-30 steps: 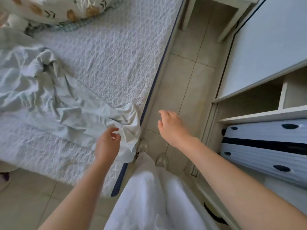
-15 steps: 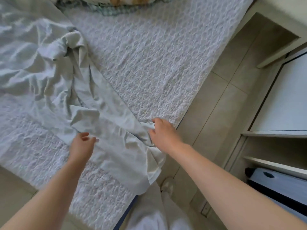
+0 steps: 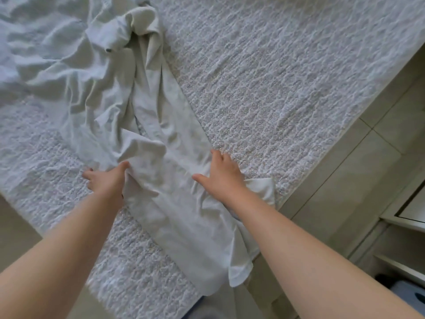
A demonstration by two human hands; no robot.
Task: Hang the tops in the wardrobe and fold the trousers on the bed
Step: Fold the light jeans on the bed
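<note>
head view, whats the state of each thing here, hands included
trousers, unfolded, lying lengthwise on the bed, far end crumpled, near hem hanging over the edge
left hand, at the trousers' left edge, thumb against a raised fold; grip unclear
right hand, open, fingers spread, pressing flat on the trousers
other garment, crumpled, beside the trousers
bed, covered by a textured spread

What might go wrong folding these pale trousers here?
The pale fabric trousers overhang the edge of the white textured bedspread near the person, so they may slide off. Their far end is bunched; folding now would likely trap creases. The left hand grips only a loose fold, so pulling may skew the leg.
</note>
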